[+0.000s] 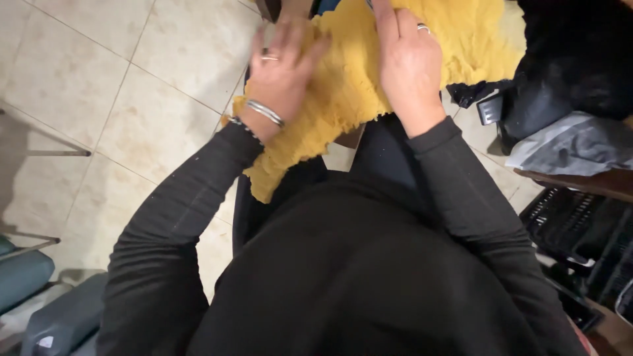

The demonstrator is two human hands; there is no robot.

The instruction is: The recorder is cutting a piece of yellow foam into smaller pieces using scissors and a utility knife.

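Head view, near to far: black sleeves reach forward from the torso; the left hand [280, 72], with bangle and ring, lies flat on the yellow cloth [349, 86], fingers spread and pressing, not pinched; the right hand [409, 62] lies flat beside it, fingers extended forward, its grip likewise unclosed, palm down on the fabric. The cloth is spread over the lap, under both hands; its long axis runs from the near-left corner, hanging towards the tiled floor [86, 86], up to the far right; both hands sit about equally near its middle. A black bag [567, 66] and grey wrap [573, 145] lie right.
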